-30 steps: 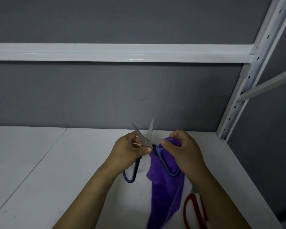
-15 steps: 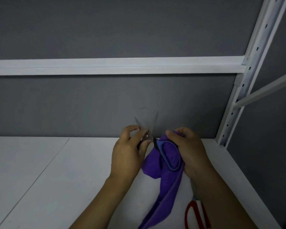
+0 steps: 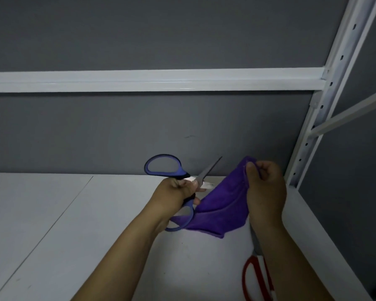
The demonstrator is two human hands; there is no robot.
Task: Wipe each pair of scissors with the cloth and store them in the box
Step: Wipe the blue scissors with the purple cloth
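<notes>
Scissors (image 3: 183, 174) with blue handles are up off the desk (image 3: 96, 224), in my left hand (image 3: 176, 194), right in the middle of the head view. My fingers are curled tight around them just below the pivot. One handle loop sticks up above my fist and the other hangs below it, beside my wrist. The blades are spread apart: one points up and to the right against the grey wall (image 3: 139, 127), while the other runs low towards the cloth and catches a white glare, so I can't tell whether its tip touches the fabric.

My right hand (image 3: 265, 192) has the purple cloth (image 3: 224, 205), thumb and curled fingers pinching its top corner. The rest of the cloth drapes down and left, and its lower edge reaches the bottom handle loop.

Down in the right corner, a second pair, the red-handled scissors (image 3: 244, 276), lies flat on the desk, mostly hidden under my right forearm.

Behind it all, a white rail (image 3: 139, 80) runs across the wall and meets a white upright (image 3: 334, 61) with a row of holes on the right.
</notes>
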